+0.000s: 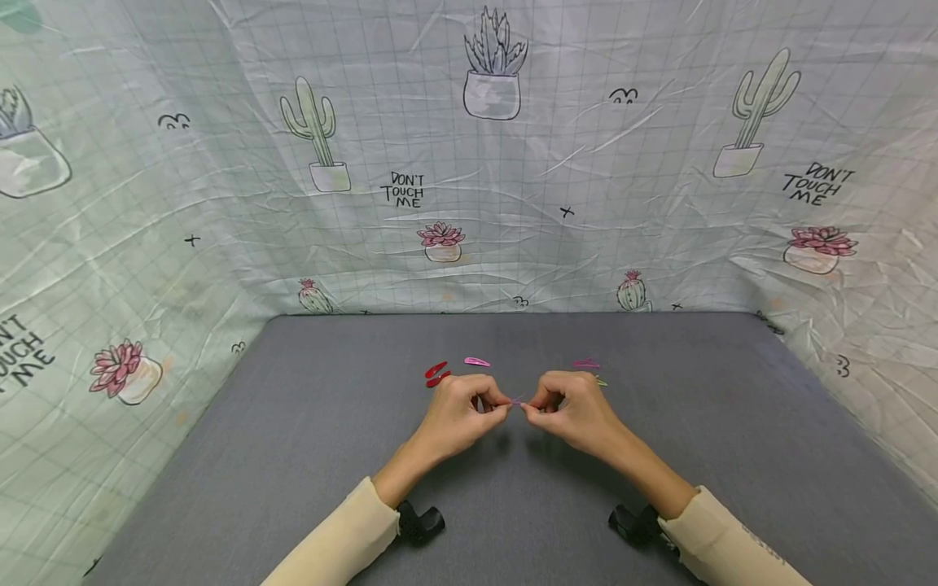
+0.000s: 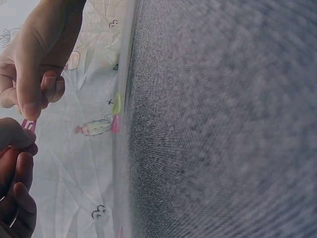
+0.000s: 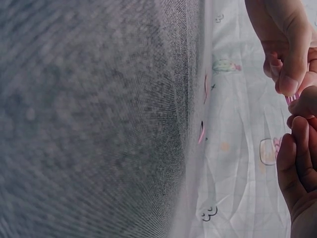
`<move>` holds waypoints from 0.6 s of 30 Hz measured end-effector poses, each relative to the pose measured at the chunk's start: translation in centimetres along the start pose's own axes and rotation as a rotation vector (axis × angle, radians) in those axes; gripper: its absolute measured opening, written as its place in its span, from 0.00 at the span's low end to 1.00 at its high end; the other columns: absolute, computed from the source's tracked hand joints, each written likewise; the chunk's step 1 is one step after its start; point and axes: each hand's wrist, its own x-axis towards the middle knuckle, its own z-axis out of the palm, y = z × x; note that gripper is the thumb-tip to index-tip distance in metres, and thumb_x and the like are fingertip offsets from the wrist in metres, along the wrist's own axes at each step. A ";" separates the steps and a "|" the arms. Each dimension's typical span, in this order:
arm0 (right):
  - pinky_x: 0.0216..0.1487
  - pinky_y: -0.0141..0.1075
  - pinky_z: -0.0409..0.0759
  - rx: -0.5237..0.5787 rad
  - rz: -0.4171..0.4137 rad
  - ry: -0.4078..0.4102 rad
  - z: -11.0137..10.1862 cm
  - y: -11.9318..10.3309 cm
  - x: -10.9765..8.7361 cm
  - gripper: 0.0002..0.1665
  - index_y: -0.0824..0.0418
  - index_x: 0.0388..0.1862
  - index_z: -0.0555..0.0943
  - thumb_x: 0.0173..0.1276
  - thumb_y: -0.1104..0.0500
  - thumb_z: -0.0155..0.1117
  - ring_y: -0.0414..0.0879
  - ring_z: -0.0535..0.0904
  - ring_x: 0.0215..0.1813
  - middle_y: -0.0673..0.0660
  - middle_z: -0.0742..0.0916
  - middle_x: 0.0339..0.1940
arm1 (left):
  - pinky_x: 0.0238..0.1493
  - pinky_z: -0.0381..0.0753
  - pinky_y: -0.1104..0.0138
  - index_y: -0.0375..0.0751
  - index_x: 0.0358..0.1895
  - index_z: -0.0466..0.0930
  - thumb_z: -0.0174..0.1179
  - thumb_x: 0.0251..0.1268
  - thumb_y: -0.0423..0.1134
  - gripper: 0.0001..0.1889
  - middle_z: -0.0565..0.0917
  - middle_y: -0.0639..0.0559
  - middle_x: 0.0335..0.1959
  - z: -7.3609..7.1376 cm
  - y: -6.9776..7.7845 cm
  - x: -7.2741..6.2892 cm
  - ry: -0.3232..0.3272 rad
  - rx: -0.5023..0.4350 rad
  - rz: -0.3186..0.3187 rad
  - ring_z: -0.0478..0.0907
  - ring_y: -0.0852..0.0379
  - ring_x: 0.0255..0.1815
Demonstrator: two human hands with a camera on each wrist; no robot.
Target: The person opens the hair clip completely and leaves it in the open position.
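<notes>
Between both hands, above the table, is a small pink-purple snap hair clip (image 1: 518, 400). My left hand (image 1: 465, 411) pinches one end of it between thumb and forefinger. The other end is pinched by my right hand (image 1: 575, 407). In the left wrist view, the clip's slotted middle (image 2: 29, 124) shows between the two sets of fingertips. The right wrist view shows only a short piece of the clip (image 3: 292, 99), since fingers cover the rest. I cannot tell whether the clip is snapped open.
Behind my left hand lie two red hair clips (image 1: 436, 370) and a pink clip (image 1: 477, 361). A purple-pink clip (image 1: 586, 363) and a partly hidden yellow-green clip (image 1: 601, 381) lie behind my right hand. Patterned sheeting (image 1: 513, 203) rises behind the grey table (image 1: 330, 374).
</notes>
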 end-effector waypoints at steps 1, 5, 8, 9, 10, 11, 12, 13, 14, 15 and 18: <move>0.24 0.24 0.76 -0.002 0.001 0.000 0.0 0.0 0.0 0.22 0.49 0.19 0.78 0.55 0.72 0.77 0.30 0.75 0.23 0.44 0.82 0.20 | 0.27 0.76 0.79 0.47 0.27 0.88 0.68 0.57 0.27 0.09 0.87 0.57 0.24 0.0 0.0 0.0 0.000 0.001 -0.001 0.76 0.72 0.24; 0.24 0.25 0.76 0.002 0.002 -0.002 0.0 0.1 0.0 0.21 0.49 0.19 0.78 0.55 0.72 0.77 0.30 0.75 0.23 0.45 0.82 0.21 | 0.27 0.76 0.79 0.47 0.27 0.88 0.68 0.58 0.27 0.09 0.87 0.57 0.25 0.0 0.0 0.1 -0.001 0.005 -0.004 0.76 0.72 0.24; 0.24 0.25 0.76 0.002 0.002 -0.003 0.0 0.1 0.1 0.21 0.49 0.20 0.79 0.55 0.72 0.77 0.30 0.75 0.23 0.45 0.83 0.21 | 0.27 0.76 0.79 0.47 0.27 0.88 0.69 0.58 0.27 0.09 0.87 0.57 0.25 0.0 -0.1 0.1 0.001 0.005 -0.003 0.76 0.72 0.24; 0.24 0.25 0.77 0.000 0.002 -0.004 0.0 0.1 0.1 0.20 0.49 0.20 0.79 0.55 0.72 0.77 0.30 0.75 0.23 0.45 0.83 0.21 | 0.27 0.76 0.79 0.47 0.27 0.88 0.69 0.58 0.27 0.09 0.87 0.57 0.25 0.0 -0.1 0.1 0.002 0.003 -0.003 0.76 0.72 0.24; 0.24 0.26 0.77 -0.002 0.004 -0.005 -0.1 0.1 0.1 0.20 0.50 0.20 0.79 0.56 0.71 0.77 0.30 0.76 0.23 0.45 0.83 0.22 | 0.27 0.76 0.78 0.47 0.27 0.88 0.69 0.58 0.27 0.09 0.87 0.57 0.25 0.0 -0.1 0.1 0.002 0.001 -0.003 0.76 0.72 0.24; 0.24 0.26 0.77 -0.005 0.006 -0.007 -0.1 0.1 0.1 0.20 0.50 0.20 0.80 0.56 0.71 0.77 0.30 0.76 0.23 0.45 0.83 0.22 | 0.27 0.77 0.78 0.47 0.27 0.88 0.69 0.58 0.27 0.09 0.87 0.57 0.25 0.0 -0.1 0.1 0.003 -0.001 -0.003 0.76 0.72 0.24; 0.25 0.26 0.77 -0.009 0.010 -0.009 -0.1 0.1 0.1 0.19 0.50 0.21 0.80 0.56 0.71 0.78 0.30 0.76 0.24 0.45 0.84 0.22 | 0.27 0.77 0.77 0.48 0.27 0.88 0.69 0.58 0.27 0.09 0.87 0.57 0.25 0.0 -0.1 0.1 0.004 -0.002 -0.005 0.76 0.72 0.24; 0.25 0.27 0.78 -0.012 0.015 -0.013 -0.1 0.1 0.1 0.18 0.50 0.21 0.81 0.56 0.70 0.78 0.30 0.76 0.24 0.45 0.84 0.22 | 0.28 0.78 0.77 0.47 0.27 0.88 0.69 0.58 0.27 0.09 0.87 0.57 0.25 0.0 -0.2 0.1 0.005 -0.004 -0.007 0.76 0.71 0.24; 0.25 0.27 0.78 -0.015 0.022 -0.018 -0.2 0.0 0.1 0.18 0.50 0.21 0.81 0.56 0.70 0.78 0.30 0.76 0.24 0.45 0.85 0.22 | 0.28 0.78 0.76 0.47 0.27 0.88 0.69 0.58 0.27 0.09 0.87 0.58 0.25 0.0 -0.2 0.1 0.006 -0.006 -0.011 0.76 0.71 0.24; 0.25 0.28 0.79 -0.019 0.028 -0.022 -0.2 0.0 0.2 0.17 0.50 0.22 0.82 0.57 0.70 0.78 0.30 0.77 0.24 0.45 0.85 0.23 | 0.28 0.78 0.75 0.47 0.28 0.88 0.69 0.58 0.27 0.09 0.87 0.58 0.25 0.0 -0.2 0.0 0.006 -0.008 -0.016 0.76 0.71 0.25; 0.26 0.29 0.80 -0.029 0.040 -0.033 -0.2 -0.1 0.2 0.15 0.51 0.24 0.84 0.57 0.69 0.79 0.30 0.77 0.25 0.46 0.86 0.24 | 0.28 0.79 0.74 0.46 0.28 0.89 0.70 0.57 0.27 0.08 0.87 0.58 0.25 0.1 -0.3 0.0 0.010 -0.010 -0.030 0.76 0.71 0.25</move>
